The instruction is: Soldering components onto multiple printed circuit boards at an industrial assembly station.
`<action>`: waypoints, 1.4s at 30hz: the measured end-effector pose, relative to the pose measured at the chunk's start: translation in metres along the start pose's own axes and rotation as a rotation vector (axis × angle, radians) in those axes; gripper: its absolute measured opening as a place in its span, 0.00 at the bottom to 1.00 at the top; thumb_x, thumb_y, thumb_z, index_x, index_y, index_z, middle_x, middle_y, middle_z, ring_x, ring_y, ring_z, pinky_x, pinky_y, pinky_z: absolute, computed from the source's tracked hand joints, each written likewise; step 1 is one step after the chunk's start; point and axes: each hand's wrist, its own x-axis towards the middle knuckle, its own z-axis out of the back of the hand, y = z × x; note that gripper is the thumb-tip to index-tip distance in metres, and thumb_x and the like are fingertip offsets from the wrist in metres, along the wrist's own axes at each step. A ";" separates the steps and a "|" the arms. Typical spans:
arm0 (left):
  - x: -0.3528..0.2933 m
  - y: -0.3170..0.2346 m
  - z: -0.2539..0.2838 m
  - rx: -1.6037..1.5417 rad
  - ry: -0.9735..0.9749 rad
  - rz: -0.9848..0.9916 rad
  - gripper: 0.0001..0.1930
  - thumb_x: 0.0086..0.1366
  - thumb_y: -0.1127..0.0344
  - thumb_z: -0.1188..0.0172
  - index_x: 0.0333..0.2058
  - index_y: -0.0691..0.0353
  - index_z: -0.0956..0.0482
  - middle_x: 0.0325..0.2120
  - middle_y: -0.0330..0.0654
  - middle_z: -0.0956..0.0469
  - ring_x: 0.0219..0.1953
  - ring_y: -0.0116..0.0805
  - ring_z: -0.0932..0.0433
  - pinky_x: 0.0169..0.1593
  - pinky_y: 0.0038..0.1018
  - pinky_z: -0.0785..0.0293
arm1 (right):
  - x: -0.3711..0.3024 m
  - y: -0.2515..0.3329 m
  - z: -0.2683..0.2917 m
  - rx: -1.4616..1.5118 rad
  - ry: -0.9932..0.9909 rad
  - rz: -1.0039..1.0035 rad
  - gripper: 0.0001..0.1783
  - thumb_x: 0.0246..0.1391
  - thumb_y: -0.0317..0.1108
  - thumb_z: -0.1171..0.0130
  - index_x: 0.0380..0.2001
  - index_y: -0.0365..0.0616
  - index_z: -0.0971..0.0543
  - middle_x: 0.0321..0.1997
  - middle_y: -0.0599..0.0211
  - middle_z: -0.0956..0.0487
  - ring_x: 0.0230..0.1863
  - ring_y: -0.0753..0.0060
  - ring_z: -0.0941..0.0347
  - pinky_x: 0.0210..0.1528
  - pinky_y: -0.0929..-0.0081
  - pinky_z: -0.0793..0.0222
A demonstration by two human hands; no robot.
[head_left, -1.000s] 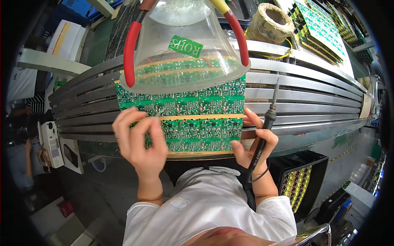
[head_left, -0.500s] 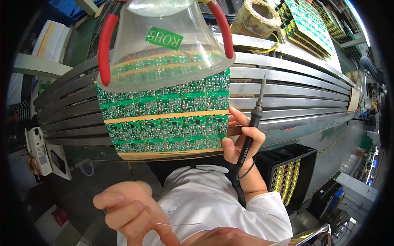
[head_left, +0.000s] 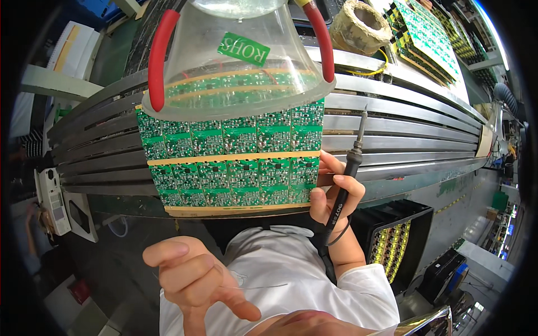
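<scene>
My right hand (head_left: 339, 193) is closed around a black soldering iron (head_left: 341, 204), its metal tip pointing up and away from me. The fingers of that hand also touch the right edge of a green circuit board panel (head_left: 234, 182), made of several small boards with tan strips between rows. Low in the picture on the left, my left hand (head_left: 196, 274) has curled fingers and its thumb stretched out. A thin silvery solder wire (head_left: 263, 288) runs out from it to the right, over my white shirt. How the fingers grip the wire is partly hidden.
A clear plastic fume hood (head_left: 241, 73) with red tubes (head_left: 163, 61) covers the panel's far part. Under the panel runs a slatted metal bench (head_left: 403, 124). Beyond are a tape roll (head_left: 361, 25) and stacked boards (head_left: 426, 39). A black crate (head_left: 386, 235) stands near my right elbow.
The panel and hood sit slightly farther right in the picture, as does my right hand with the iron. My left hand has shifted right and up a little, its thumb more spread.
</scene>
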 end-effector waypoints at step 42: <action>-0.010 0.003 -0.012 -0.039 0.088 0.056 0.29 0.69 0.32 0.50 0.66 0.06 0.47 0.26 0.23 0.30 0.34 0.25 0.36 0.43 0.38 0.42 | -0.003 0.000 0.000 -0.004 0.004 -0.011 0.25 0.54 0.30 0.34 0.50 0.53 0.35 0.54 0.42 0.19 0.40 0.58 0.19 0.39 0.69 0.20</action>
